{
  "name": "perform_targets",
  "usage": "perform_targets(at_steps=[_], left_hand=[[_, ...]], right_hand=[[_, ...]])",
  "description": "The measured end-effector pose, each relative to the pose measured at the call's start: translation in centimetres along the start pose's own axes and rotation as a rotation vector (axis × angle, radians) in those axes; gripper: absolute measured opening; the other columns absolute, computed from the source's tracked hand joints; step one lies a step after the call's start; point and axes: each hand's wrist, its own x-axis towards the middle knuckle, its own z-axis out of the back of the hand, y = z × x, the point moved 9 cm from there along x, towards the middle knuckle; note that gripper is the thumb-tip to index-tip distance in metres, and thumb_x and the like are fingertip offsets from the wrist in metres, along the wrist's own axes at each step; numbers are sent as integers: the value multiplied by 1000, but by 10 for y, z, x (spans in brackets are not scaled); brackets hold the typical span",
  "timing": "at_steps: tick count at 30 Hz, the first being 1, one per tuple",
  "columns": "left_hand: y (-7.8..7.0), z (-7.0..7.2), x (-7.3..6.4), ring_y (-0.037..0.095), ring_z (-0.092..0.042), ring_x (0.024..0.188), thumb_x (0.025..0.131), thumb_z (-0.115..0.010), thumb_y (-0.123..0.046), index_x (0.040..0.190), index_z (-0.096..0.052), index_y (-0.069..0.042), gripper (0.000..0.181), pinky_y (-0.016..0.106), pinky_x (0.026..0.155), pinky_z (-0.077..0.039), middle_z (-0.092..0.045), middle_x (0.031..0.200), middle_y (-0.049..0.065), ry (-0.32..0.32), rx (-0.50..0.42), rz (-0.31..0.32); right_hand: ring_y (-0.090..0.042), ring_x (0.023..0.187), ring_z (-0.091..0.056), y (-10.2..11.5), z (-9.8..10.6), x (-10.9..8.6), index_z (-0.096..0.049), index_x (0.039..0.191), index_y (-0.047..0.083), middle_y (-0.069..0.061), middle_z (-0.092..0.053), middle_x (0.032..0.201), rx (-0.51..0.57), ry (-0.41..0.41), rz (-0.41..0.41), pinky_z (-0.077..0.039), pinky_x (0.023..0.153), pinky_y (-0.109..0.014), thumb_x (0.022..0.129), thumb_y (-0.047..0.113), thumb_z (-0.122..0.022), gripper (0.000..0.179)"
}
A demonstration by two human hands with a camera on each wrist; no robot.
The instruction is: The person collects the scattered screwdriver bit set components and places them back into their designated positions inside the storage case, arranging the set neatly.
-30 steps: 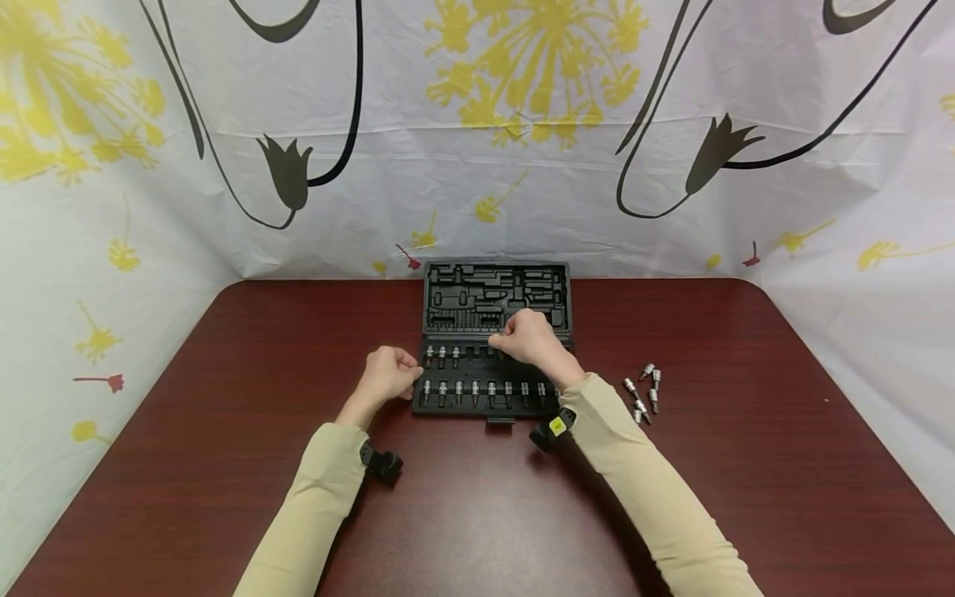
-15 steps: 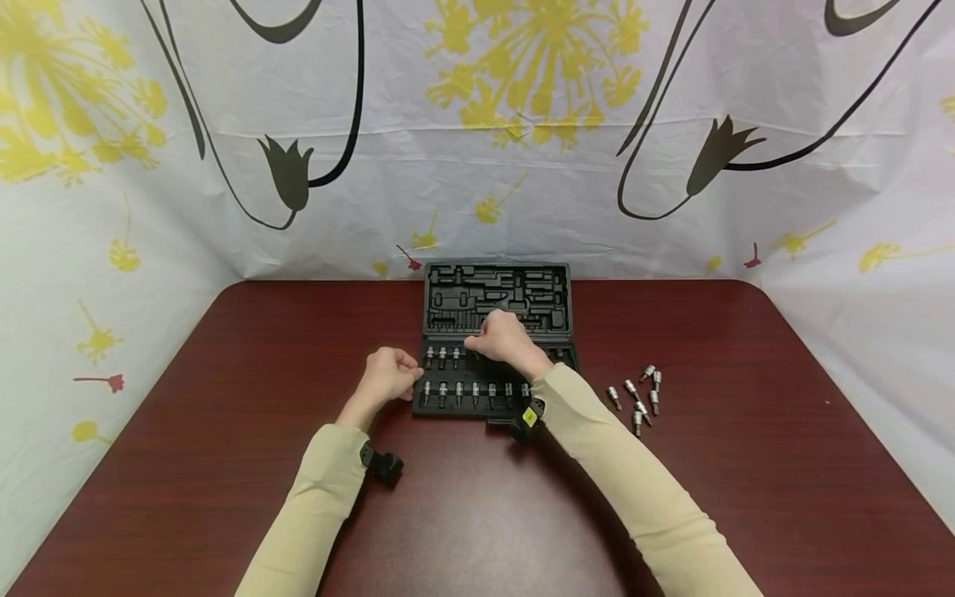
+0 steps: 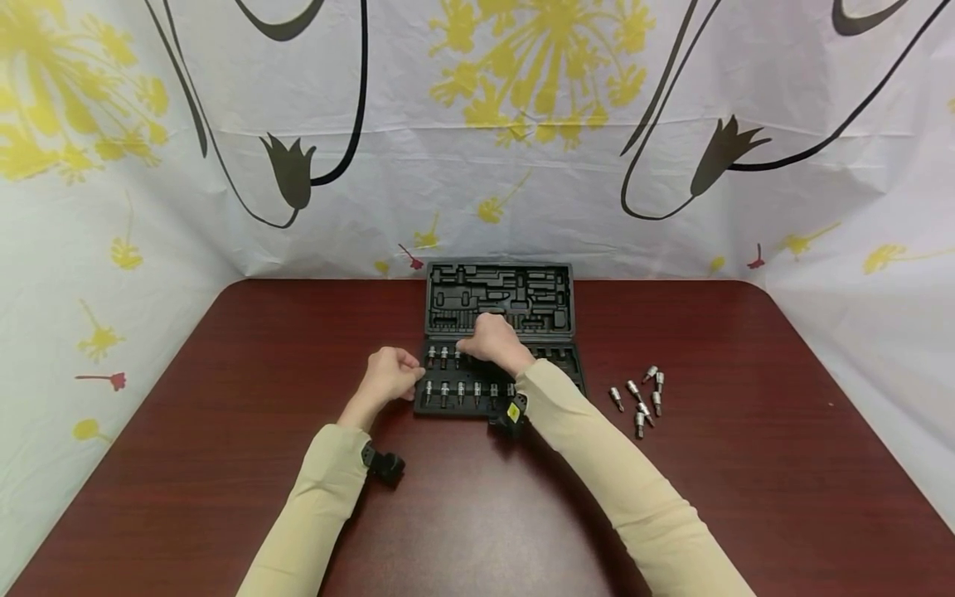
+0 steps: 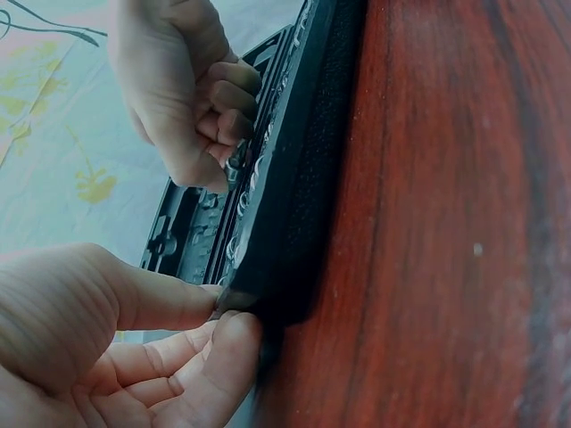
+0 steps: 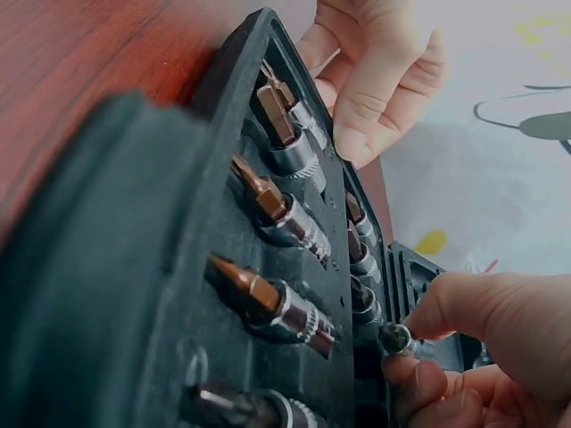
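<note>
A black bit socket case [image 3: 485, 371] lies unfolded at the table's far side, with a row of bit sockets [image 5: 308, 319] in its near slots and several at the left of the far row. My left hand [image 3: 388, 377] pinches the case's left edge between thumb and fingers, seen closely in the left wrist view. Over the far row, my right hand [image 3: 494, 340] pinches a bit socket [image 5: 395, 337] between thumb and index finger. This socket is beside the seated ones in the right wrist view; I cannot tell whether it touches its slot.
Several loose bit sockets [image 3: 639, 424] are scattered on the dark red table [image 3: 716, 464], right of the case. The case's moulded lid [image 3: 500, 286] stands raised at the back, close to a patterned white cloth [image 3: 373, 191].
My right hand has moved left along the far row, uncovering slots at the right and loose sockets on the table. The left hand stays at the case's edge.
</note>
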Motion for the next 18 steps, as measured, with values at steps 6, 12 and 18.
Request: perform_targets(at_steps=[6,12,18], left_hand=[[1,0,1,12,-59,48,85,-66,-4,88,-64,6,10,27,48,-56,-66,74,14,3,7,-4],[1,0,1,13,-59,49,86,-66,-4,89,-64,6,10,27,49,-56,-66,75,14,3,11,1],[0,0,0,12,-59,48,85,-66,-4,88,-64,6,10,27,48,-56,-66,75,15,-1,16,-4]], right_hand=[[-9,37,-26,2,-3,0,-41,51,14,3,-30,43,-24,22,-8,-28,38,-23,89,27,-65,47],[-11,37,-29,4,-4,1,-44,52,13,2,-33,44,-66,48,-17,-30,39,-25,90,26,-63,44],[-12,43,-37,4,-4,2,-50,58,13,2,-41,49,-127,77,-16,-35,44,-27,90,25,-63,36]])
